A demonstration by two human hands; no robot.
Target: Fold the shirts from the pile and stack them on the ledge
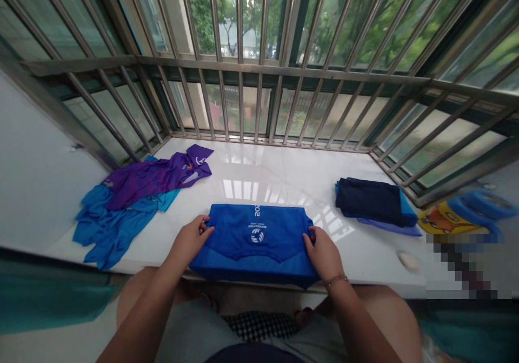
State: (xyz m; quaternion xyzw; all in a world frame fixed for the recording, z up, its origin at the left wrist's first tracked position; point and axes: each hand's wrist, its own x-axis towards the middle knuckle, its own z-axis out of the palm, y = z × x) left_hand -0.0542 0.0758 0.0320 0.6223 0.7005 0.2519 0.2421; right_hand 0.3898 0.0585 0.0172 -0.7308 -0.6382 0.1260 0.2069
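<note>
A blue shirt [279, 233] with white printing lies partly folded on the white ledge, its near end hanging over the front edge. My left hand [193, 234] pinches the shirt's left side between thumb and fingers. On the opposite side, my right hand [322, 249] is closed on the right edge of the same shirt, thumb and fingertips together. The fabric between the hands lies nearly flat, with a curved hem or neckline across it.
Rumpled purple [162, 176] and light blue garments [117, 225] lie at the left. At the right sits a folded stack with a dark navy garment [368, 200] on top, near a yellow and blue container [458, 214] and a pale rounded object [408, 260]. Metal window bars [259, 68] enclose the ledge.
</note>
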